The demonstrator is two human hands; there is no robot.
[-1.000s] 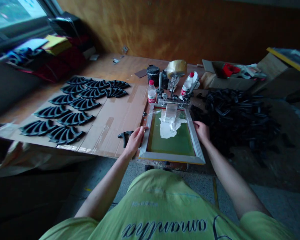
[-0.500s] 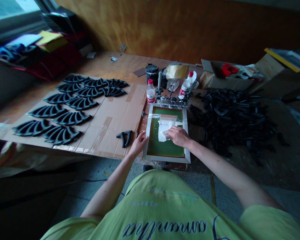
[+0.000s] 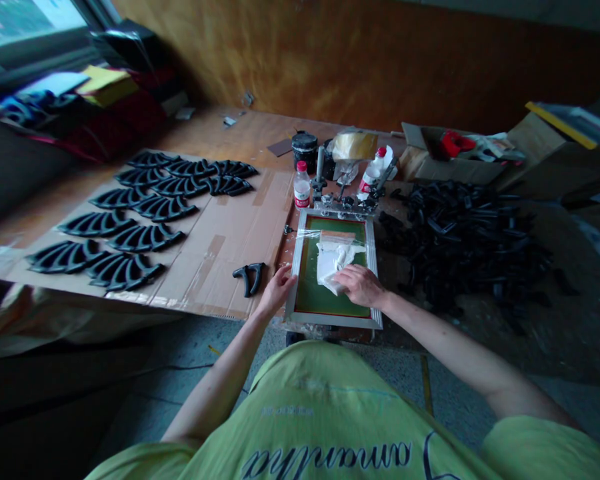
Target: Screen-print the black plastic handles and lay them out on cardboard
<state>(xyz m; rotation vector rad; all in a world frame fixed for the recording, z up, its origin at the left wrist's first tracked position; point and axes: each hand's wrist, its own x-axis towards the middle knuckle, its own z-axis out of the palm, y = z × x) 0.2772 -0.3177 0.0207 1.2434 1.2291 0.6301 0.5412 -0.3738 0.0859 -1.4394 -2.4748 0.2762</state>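
Note:
A silkscreen frame (image 3: pixel 376 267) with green mesh lies on the bench in front of me. My right hand (image 3: pixel 361 285) is closed on the near right end of a crumpled white cloth (image 3: pixel 327 263), which lies against the mesh. Just beyond the cloth, a strip with a wooden edge (image 3: pixel 337 236), like a squeegee, rests on the screen. My left hand (image 3: pixel 280 285) grips the frame's left rail, its fingers curled at the edge and partly hidden. Left of that hand, two black curved handles (image 3: pixel 250 278) lie on the cardboard.
Rows of black curved handles (image 3: pixel 123 270) cover the left of the cardboard sheet (image 3: pixel 195 267). A heap of black parts (image 3: pixel 470 247) lies at right. Behind the frame stand a hinge clamp (image 3: pixel 345 207), a red-capped bottle (image 3: pixel 302 185) and a black tub (image 3: pixel 305 150). An open carton (image 3: pixel 460 167) sits behind the heap.
My right hand has moved slightly toward me and to the right, drawing the near edge of the white cloth down the mesh. The left hand stays at the frame's edge.

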